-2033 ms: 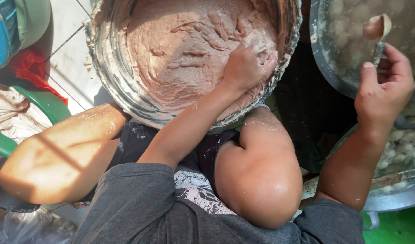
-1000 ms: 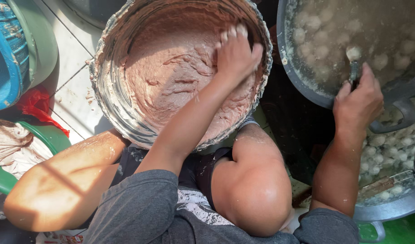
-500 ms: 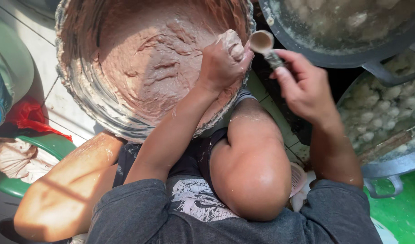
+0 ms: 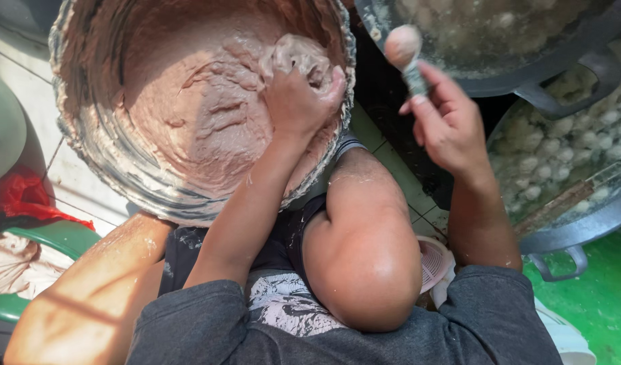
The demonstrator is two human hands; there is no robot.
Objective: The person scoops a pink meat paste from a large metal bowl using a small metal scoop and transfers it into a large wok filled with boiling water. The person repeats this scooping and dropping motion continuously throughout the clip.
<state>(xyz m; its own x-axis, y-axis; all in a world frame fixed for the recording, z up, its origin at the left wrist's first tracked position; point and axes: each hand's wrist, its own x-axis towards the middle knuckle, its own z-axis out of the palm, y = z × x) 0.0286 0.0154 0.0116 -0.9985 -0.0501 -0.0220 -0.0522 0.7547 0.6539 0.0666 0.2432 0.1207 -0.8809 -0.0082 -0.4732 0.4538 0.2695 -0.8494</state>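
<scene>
A large metal basin (image 4: 107, 155) sits between my knees, filled with pinkish-brown paste (image 4: 195, 115). My left hand (image 4: 300, 94) is closed around a lump of that paste at the basin's right side. My right hand (image 4: 446, 122) holds a spoon (image 4: 404, 54) upright, and a round ball of paste rests on its bowl. The spoon is raised near the rim of a dark pot (image 4: 527, 67) with pale balls in cloudy water.
A second pan (image 4: 581, 230) of pale balls lies at the right, over a green floor. A red bag (image 4: 19, 196) and a green plastic rim (image 4: 53, 236) are at the left. My bare knees frame the basin.
My right hand has pulled the spoon away from my left fist, now carrying a formed ball, and lifted it toward the dark pot. My left hand stays in the paste, squeezing.
</scene>
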